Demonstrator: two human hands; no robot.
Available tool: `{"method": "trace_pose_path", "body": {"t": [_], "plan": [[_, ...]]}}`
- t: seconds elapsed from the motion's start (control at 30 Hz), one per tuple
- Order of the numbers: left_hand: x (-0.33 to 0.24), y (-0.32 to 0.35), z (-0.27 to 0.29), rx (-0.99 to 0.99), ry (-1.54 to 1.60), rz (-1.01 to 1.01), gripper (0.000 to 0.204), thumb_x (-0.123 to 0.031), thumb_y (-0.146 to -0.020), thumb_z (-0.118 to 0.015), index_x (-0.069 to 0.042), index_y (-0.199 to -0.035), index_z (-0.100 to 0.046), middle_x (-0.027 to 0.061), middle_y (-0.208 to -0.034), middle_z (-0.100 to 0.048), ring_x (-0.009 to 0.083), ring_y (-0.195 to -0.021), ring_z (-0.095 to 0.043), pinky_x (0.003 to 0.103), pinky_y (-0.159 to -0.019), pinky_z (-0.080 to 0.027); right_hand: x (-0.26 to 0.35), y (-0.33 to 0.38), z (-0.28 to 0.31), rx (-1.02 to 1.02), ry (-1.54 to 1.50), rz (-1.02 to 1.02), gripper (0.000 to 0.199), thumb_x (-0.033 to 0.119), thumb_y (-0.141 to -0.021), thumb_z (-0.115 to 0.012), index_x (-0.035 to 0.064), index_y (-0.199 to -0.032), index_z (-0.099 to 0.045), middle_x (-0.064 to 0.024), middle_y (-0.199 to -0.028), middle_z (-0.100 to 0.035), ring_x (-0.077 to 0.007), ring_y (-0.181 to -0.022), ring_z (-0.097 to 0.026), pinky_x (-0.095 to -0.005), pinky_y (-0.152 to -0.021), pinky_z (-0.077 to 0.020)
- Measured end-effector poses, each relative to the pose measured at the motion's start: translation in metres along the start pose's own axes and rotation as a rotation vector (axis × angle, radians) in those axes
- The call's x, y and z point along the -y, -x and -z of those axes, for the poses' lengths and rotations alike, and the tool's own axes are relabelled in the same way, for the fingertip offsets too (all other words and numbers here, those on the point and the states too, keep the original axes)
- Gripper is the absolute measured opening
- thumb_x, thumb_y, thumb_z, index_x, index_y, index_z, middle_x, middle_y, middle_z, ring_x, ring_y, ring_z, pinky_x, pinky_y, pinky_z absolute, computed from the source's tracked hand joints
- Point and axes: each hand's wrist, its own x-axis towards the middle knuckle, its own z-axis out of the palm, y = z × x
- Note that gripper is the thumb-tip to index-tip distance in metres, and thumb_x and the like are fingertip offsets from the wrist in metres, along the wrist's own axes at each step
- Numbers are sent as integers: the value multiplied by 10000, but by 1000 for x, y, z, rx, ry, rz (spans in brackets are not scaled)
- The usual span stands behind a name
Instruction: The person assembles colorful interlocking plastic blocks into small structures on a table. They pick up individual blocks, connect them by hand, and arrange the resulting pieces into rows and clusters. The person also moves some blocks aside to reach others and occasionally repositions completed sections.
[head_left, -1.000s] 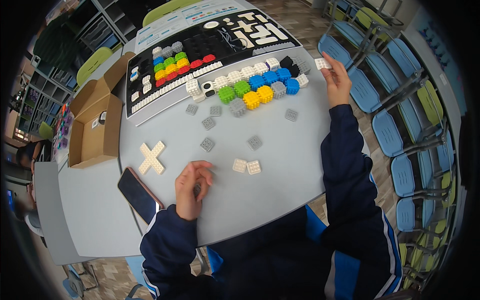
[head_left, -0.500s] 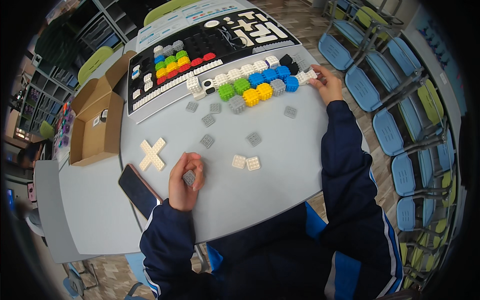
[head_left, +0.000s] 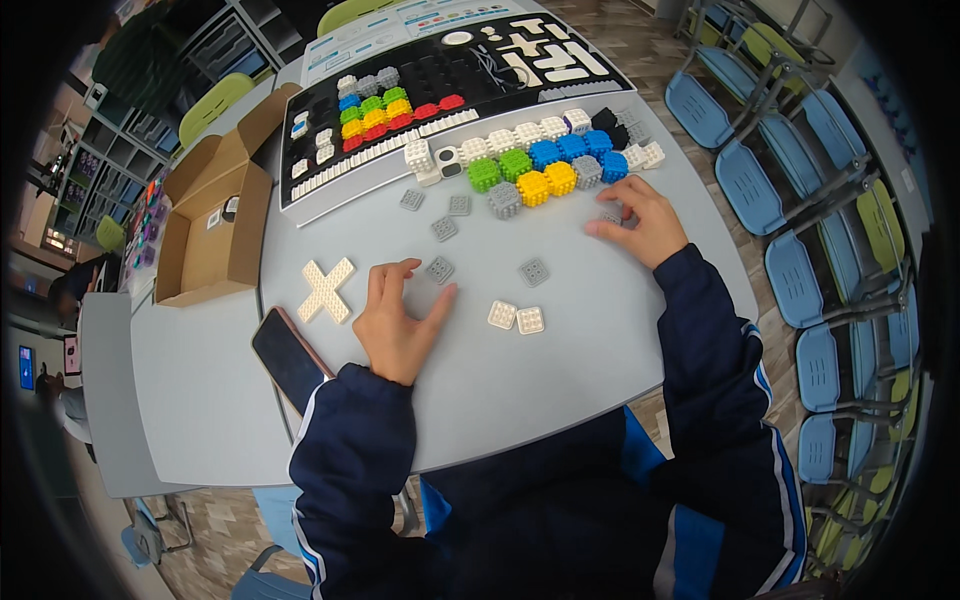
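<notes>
Head view: left hand (head_left: 400, 320) now lies flat with fingers spread, empty, fingertips touching a grey studded tile (head_left: 438, 269); earlier it was curled into a fist. Right hand (head_left: 638, 218) has drawn back from the white cubes, fingers loosely curled over a grey tile (head_left: 612, 214), grip unclear, tile mostly hidden. Grey table (head_left: 560, 380); blue chairs (head_left: 800, 200) beyond.

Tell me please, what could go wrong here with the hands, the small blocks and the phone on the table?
1. The smartphone lies at the table's near edge, beside the left hand's sleeve; a sweep of that forearm might push it off.
2. The right hand works a small grey tile just below the row of coloured cubes; a careless move could knock the row apart.
3. Two white tiles lie loose between the arms and could be brushed away.
</notes>
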Motion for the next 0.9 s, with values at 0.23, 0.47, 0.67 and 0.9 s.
{"method": "trace_pose_path", "body": {"t": [0.23, 0.47, 0.67, 0.9], "plan": [[0, -1, -6, 133, -58, 81, 276, -254, -825, -756, -88, -1023, -662, 51, -1022, -630, 235, -699, -639, 328, -615, -509, 9, 14, -3, 29, -109, 148, 277, 193, -807, -754, 53, -1036, -685, -91, -974, -635, -247, -830, -603, -333, -760, -519], [3, -29, -31, -48, 49, 34, 275, -287, -851, -734, -78, -1015, -663, 61, -1027, -641, 263, -794, -652, 326, -674, -507, 53, 19, -36, 217, -131, 517, 275, 201, -781, -758, 89, -1028, -706, -62, -987, -617, -229, -880, -595, -343, -789, -521], [14, -46, -39, 51, 59, 28, 264, -292, -863, -700, -96, -1032, -645, 46, -1033, -633, 276, -678, -643, 369, -599, -493, 53, 22, -43, 289, -202, 440, 251, 188, -784, -751, 108, -1020, -719, -45, -971, -592, -223, -886, -591, -341, -815, -516], [16, -48, -38, 167, 48, 26, 256, -227, -856, -687, -103, -1070, -618, 53, -1025, -645, 285, -681, -648, 387, -634, -496, 57, 10, -40, 271, -69, 589, 228, 158, -803, -726, 115, -1027, -706, -55, -978, -606, -245, -954, -590, -342, -828, -510]]}}
